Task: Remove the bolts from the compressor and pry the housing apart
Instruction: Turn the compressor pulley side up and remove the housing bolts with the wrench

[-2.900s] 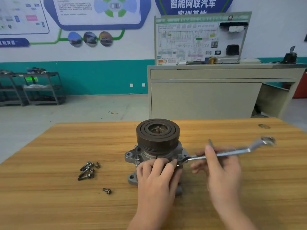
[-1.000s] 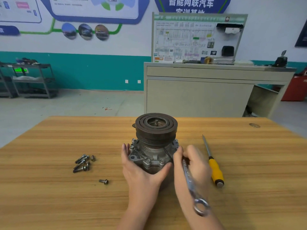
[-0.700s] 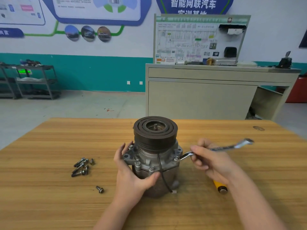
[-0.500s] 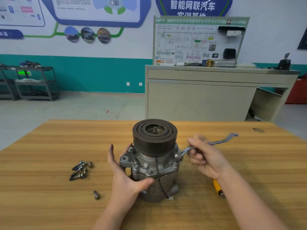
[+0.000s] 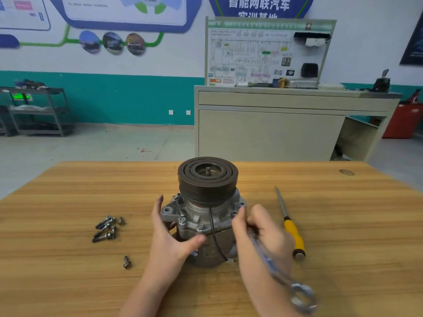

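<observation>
1. wooden bench [image 5: 68, 282] carries the upright compressor [image 5: 206, 213] at its middle.
2. left hand [image 5: 170, 239] cups its housing, grip released, fingers straight.
3. right hand [image 5: 263, 234] grasps a wrench [image 5: 274, 268].
4. loose bolts [image 5: 106, 228] lie left.

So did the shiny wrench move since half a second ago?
Yes. The wrench swung from pointing away right to pointing toward the person, beside the still screwdriver.

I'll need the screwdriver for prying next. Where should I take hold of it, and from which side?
Grip the screwdriver by its yellow handle, coming from above on the right hand's side. It lies flat on the table, handle toward you and shaft pointing away, with bare wood around it, clear of the compressor.
</observation>
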Motion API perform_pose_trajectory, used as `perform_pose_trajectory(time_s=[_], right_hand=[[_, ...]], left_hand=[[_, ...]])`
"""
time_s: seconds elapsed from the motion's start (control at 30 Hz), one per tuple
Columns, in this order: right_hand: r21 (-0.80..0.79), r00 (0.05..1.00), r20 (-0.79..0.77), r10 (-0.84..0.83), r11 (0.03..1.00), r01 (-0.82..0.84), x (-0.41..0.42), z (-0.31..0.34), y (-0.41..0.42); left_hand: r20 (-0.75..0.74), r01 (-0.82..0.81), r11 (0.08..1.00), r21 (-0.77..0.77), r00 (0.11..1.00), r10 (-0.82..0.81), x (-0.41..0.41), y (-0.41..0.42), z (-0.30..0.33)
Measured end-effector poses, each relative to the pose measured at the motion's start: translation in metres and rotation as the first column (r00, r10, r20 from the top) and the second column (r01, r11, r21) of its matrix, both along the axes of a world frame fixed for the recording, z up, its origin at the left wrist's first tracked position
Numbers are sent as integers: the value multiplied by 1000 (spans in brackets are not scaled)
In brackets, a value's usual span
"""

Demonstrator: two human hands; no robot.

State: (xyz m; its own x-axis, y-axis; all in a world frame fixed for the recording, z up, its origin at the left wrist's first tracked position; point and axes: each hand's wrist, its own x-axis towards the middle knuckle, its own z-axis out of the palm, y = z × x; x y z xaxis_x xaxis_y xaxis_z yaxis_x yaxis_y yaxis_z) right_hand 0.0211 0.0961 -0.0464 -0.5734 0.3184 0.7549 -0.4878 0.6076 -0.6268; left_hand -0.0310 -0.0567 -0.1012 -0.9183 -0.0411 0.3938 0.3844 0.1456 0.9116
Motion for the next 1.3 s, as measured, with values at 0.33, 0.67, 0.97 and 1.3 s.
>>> perform_pose_trajectory(time_s=[0.33,0.67,0.97,1.3], right_hand=[[-503,765,275,583,765,-403,-19,15,59],[-861,352,34,935,206,-464,-86,24,82],[-609,900,120,419,747,-267,-22,7,43],[329,999,12,-41,944,34,6,1,-8]], left_hand=[[100,1,991,-136,995,12,-9,2,-10],[114,-7,991,-131,993,22,-9,0,-14],[106,30,996,-88,994,-21,-4,0,-9],[87,11,992,-129,996,0,-3,0,-7]])
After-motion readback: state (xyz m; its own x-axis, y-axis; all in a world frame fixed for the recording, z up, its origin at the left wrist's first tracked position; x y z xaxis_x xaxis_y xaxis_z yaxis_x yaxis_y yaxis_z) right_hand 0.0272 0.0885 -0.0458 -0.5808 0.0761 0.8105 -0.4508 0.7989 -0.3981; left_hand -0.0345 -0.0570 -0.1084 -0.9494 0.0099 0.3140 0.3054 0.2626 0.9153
